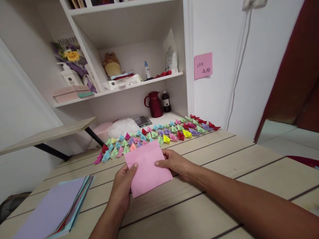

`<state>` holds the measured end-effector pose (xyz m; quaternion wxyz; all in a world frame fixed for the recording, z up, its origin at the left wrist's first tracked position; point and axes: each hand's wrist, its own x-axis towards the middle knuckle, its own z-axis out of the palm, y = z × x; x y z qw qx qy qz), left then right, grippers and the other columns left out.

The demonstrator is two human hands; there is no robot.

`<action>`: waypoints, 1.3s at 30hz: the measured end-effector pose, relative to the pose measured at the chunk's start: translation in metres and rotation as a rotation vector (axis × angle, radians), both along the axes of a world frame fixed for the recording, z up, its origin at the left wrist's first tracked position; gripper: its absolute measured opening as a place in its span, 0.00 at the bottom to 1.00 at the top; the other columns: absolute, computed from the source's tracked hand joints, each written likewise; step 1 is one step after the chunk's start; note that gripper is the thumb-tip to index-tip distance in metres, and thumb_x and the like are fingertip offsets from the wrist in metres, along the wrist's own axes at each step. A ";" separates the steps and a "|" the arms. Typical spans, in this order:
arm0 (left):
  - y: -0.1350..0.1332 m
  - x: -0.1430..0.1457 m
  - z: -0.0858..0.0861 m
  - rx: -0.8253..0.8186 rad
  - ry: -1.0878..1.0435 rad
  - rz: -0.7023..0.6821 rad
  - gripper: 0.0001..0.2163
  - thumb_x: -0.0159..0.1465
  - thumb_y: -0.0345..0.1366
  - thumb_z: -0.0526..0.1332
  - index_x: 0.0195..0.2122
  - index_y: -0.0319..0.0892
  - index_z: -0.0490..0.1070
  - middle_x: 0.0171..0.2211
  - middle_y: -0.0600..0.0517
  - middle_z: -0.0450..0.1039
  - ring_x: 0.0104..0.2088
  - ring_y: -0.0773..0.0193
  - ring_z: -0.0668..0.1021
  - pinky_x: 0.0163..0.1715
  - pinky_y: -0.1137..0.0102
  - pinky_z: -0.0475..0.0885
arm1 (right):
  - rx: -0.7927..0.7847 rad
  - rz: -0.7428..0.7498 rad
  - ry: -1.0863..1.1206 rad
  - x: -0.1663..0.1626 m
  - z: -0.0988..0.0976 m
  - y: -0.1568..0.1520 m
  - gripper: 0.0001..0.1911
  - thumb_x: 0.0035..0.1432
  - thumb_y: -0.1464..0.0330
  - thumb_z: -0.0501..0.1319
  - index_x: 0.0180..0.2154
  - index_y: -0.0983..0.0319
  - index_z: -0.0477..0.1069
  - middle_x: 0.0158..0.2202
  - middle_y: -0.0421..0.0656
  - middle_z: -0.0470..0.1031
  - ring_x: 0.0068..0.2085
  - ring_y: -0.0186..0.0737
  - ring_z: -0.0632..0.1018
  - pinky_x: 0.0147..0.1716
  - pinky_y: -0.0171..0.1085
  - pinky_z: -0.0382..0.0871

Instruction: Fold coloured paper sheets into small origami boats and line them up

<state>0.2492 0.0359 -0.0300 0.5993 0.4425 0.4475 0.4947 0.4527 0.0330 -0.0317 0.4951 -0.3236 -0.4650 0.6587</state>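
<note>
A square sheet of pink paper [148, 171] is held up over the table between my two hands. My left hand [124, 182] grips its left edge, thumb on the front face and the other fingers behind. On the opposite edge my right hand [174, 163] pinches the sheet the same way. The paper looks flat, with no clear fold lines. Just beyond it stand rows of small folded paper boats [166, 138] in many colours. To the left of my left hand lies a stack of coloured paper [53, 209] with a lilac sheet on top.
White shelving [139, 83] rises behind the table [214, 199]. A dark red jug [155, 105] and a dark bottle [165, 102] stand at the back. A raised wooden shelf [50, 134] juts in from the left. A pink note [203, 65] is stuck on the wall.
</note>
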 end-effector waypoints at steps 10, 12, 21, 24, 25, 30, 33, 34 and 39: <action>-0.007 0.006 0.005 -0.006 0.006 -0.121 0.31 0.51 0.40 0.72 0.56 0.36 0.68 0.39 0.42 0.81 0.36 0.52 0.82 0.39 0.64 0.75 | -0.013 -0.061 0.008 -0.001 -0.004 0.001 0.21 0.41 0.69 0.70 0.40 0.64 0.71 0.36 0.44 0.78 0.37 0.41 0.77 0.36 0.38 0.70; -0.007 0.005 0.005 -0.008 0.010 -0.126 0.30 0.53 0.41 0.70 0.55 0.35 0.68 0.39 0.41 0.80 0.36 0.53 0.81 0.38 0.65 0.75 | 0.008 -0.114 0.026 -0.001 -0.007 0.004 0.22 0.40 0.71 0.70 0.39 0.62 0.68 0.34 0.40 0.76 0.34 0.38 0.76 0.32 0.35 0.69; -0.001 0.005 0.002 0.030 0.043 0.205 0.28 0.59 0.42 0.65 0.59 0.46 0.62 0.50 0.44 0.74 0.39 0.62 0.79 0.35 0.71 0.74 | 0.188 -0.322 -0.093 0.004 -0.002 0.009 0.34 0.44 0.72 0.66 0.52 0.55 0.55 0.27 0.32 0.67 0.23 0.31 0.69 0.21 0.30 0.61; -0.006 0.012 0.009 0.161 0.037 0.179 0.34 0.60 0.44 0.63 0.65 0.55 0.49 0.50 0.46 0.74 0.44 0.60 0.79 0.41 0.66 0.73 | 0.274 -0.342 -0.206 0.003 0.001 0.006 0.27 0.46 0.72 0.63 0.48 0.55 0.59 0.29 0.32 0.64 0.22 0.29 0.65 0.20 0.29 0.57; -0.009 0.014 0.011 0.221 0.046 0.167 0.36 0.60 0.45 0.63 0.66 0.57 0.46 0.51 0.47 0.73 0.46 0.59 0.78 0.44 0.65 0.72 | 0.302 -0.355 -0.243 0.002 0.001 0.005 0.23 0.47 0.72 0.62 0.46 0.56 0.60 0.30 0.33 0.63 0.23 0.28 0.64 0.20 0.29 0.56; -0.012 0.018 0.011 0.458 0.304 0.106 0.35 0.53 0.40 0.69 0.62 0.53 0.59 0.63 0.49 0.60 0.62 0.52 0.63 0.58 0.63 0.61 | 0.348 -0.353 -0.349 0.001 -0.004 0.008 0.06 0.50 0.72 0.58 0.34 0.60 0.67 0.25 0.34 0.61 0.23 0.30 0.61 0.21 0.30 0.53; -0.007 0.012 0.006 0.426 0.463 0.066 0.25 0.51 0.38 0.69 0.52 0.47 0.72 0.57 0.47 0.68 0.59 0.48 0.66 0.58 0.59 0.60 | 0.337 -0.340 -0.372 0.001 -0.006 0.010 0.03 0.50 0.72 0.58 0.31 0.61 0.69 0.22 0.35 0.59 0.23 0.31 0.61 0.21 0.31 0.52; -0.006 0.011 0.006 0.397 0.469 0.066 0.23 0.51 0.38 0.69 0.50 0.46 0.74 0.55 0.46 0.70 0.57 0.48 0.69 0.57 0.59 0.62 | 0.332 -0.346 -0.378 0.001 -0.006 0.010 0.04 0.49 0.72 0.59 0.31 0.61 0.69 0.22 0.35 0.59 0.24 0.31 0.61 0.22 0.31 0.53; -0.008 0.010 0.010 0.230 0.270 0.017 0.25 0.50 0.42 0.70 0.49 0.44 0.74 0.48 0.45 0.75 0.40 0.56 0.78 0.41 0.64 0.72 | 0.296 -0.252 -0.328 0.001 -0.006 0.007 0.13 0.46 0.73 0.62 0.38 0.59 0.70 0.27 0.35 0.63 0.25 0.32 0.64 0.23 0.31 0.57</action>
